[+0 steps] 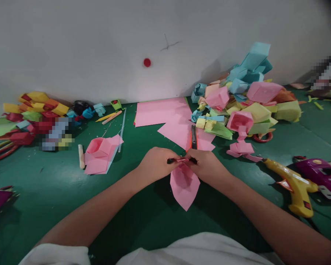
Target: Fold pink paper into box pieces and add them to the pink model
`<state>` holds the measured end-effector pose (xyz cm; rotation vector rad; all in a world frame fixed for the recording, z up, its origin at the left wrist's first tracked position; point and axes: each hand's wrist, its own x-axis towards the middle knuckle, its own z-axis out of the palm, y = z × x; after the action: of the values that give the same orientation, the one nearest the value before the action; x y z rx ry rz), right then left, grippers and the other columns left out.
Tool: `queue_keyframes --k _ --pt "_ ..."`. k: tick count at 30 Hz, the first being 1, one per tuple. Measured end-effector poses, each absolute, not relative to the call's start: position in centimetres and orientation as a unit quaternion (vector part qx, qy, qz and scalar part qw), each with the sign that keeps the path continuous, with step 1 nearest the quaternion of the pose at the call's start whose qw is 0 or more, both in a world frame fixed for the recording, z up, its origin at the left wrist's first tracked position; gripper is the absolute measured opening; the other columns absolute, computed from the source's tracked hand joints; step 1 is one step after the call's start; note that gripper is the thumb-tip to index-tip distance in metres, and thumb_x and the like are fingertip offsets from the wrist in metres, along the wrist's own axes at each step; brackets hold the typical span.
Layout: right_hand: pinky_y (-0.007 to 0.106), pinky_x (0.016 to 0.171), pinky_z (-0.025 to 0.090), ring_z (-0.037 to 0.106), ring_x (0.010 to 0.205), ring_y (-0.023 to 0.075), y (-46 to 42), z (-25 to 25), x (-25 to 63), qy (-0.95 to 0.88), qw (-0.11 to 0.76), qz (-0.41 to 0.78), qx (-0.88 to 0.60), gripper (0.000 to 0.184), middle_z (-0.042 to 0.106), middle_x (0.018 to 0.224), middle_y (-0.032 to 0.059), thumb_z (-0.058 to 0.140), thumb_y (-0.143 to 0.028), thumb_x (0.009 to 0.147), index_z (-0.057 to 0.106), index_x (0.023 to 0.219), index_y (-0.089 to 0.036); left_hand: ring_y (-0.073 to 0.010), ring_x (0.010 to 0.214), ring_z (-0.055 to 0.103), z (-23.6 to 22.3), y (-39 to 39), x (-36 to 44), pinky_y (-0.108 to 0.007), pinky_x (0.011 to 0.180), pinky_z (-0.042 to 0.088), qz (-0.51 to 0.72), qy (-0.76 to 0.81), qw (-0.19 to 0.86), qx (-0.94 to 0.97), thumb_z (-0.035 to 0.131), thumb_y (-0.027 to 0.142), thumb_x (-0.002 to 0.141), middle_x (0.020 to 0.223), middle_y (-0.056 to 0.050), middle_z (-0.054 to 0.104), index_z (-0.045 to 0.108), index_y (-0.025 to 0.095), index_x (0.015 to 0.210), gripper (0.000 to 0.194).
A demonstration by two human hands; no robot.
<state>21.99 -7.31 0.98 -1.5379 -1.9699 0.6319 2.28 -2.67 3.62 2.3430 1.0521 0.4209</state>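
Note:
Both my hands pinch the top edge of a folded pink paper (185,184) above the green table. My left hand (160,163) is closed on its left side, my right hand (205,163) on its right, with the fingertips almost meeting. The lower part of the paper hangs toward me and ends in a point. Just beyond my hands lies a utility knife (193,137) with an orange body, partly hidden by my right hand. It rests on loose pink sheets (173,134).
Left of my hands are a folded pink paper piece (100,152) and a white stick (81,156). A yellow glue gun (295,184) lies at right near a purple device (320,176). Colourful folded paper heaps (257,106) stand by the grey wall (99,44).

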Motion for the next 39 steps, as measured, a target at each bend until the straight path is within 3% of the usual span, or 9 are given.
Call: queue_keyframes --k 5,12,21,25,30,35,39 --pt "0.023 0.056 0.036 0.055 0.061 0.0127 -7.47 0.79 21.95 -0.754 0.275 0.214 -0.556 0.016 0.063 0.069 -0.0011 0.054 -0.011 0.084 0.061 0.073 -0.021 -0.0174 0.073 0.066 3.57 -2.91 2.41 -0.027 0.061 0.040 0.148 0.424 0.230 0.863 0.066 0.022 0.081 0.078 0.002 0.075 0.078 0.025 0.079 0.012" --pt "0.026 0.067 0.043 0.062 0.073 0.0152 -7.49 0.72 22.39 -0.813 0.287 0.171 -0.477 0.026 0.068 0.082 0.0039 0.051 -0.024 0.099 0.070 0.082 -0.019 -0.0196 0.078 0.068 3.62 -2.81 2.33 -0.027 0.064 0.042 0.126 0.441 0.203 0.865 0.066 0.030 0.084 0.081 0.000 0.076 0.079 0.026 0.078 0.015" --pt "0.029 0.074 0.047 0.067 0.083 0.0190 -7.77 1.04 22.17 -0.819 0.272 0.141 -0.485 0.025 0.073 0.091 0.0072 0.050 -0.023 0.098 0.073 0.090 -0.020 -0.0212 0.079 0.068 3.73 -3.17 2.39 -0.028 0.062 0.039 0.100 0.445 0.157 0.876 0.063 0.033 0.085 0.084 -0.001 0.077 0.079 0.027 0.079 0.018" --pt "0.030 0.075 0.047 0.066 0.085 0.0196 -7.73 1.12 22.30 -0.829 0.253 0.136 -0.479 0.031 0.073 0.090 0.0079 0.044 -0.023 0.101 0.072 0.090 -0.020 -0.0203 0.072 0.066 3.87 -3.22 2.39 -0.029 0.058 0.036 0.107 0.449 0.159 0.873 0.062 0.034 0.086 0.075 -0.001 0.074 0.076 0.025 0.071 0.022" --pt "0.031 0.074 0.047 0.066 0.086 0.0205 -7.72 1.32 22.18 -0.814 0.253 0.151 -0.500 0.019 0.073 0.094 0.0071 0.053 -0.021 0.093 0.072 0.092 -0.020 -0.0208 0.080 0.069 3.92 -3.30 2.40 -0.028 0.062 0.040 0.110 0.454 0.185 0.864 0.065 0.028 0.083 0.084 0.001 0.077 0.079 0.028 0.080 0.015" --pt "0.029 0.070 0.043 0.064 0.080 0.0191 -7.66 1.22 22.13 -0.800 0.256 0.155 -0.520 0.019 0.071 0.086 0.0056 0.051 -0.017 0.092 0.068 0.082 -0.020 -0.0205 0.079 0.068 3.91 -3.32 2.34 -0.027 0.063 0.042 0.133 0.444 0.186 0.867 0.066 0.033 0.084 0.080 0.000 0.076 0.078 0.028 0.079 0.014" --pt "0.029 0.066 0.039 0.060 0.076 0.0183 -7.65 1.10 22.16 -0.796 0.256 0.151 -0.527 0.017 0.067 0.080 0.0044 0.052 -0.018 0.091 0.063 0.079 -0.020 -0.0205 0.079 0.068 3.83 -3.06 2.12 -0.027 0.060 0.037 0.124 0.404 0.153 0.893 0.059 0.045 0.093 0.080 -0.002 0.075 0.076 0.025 0.076 0.031"
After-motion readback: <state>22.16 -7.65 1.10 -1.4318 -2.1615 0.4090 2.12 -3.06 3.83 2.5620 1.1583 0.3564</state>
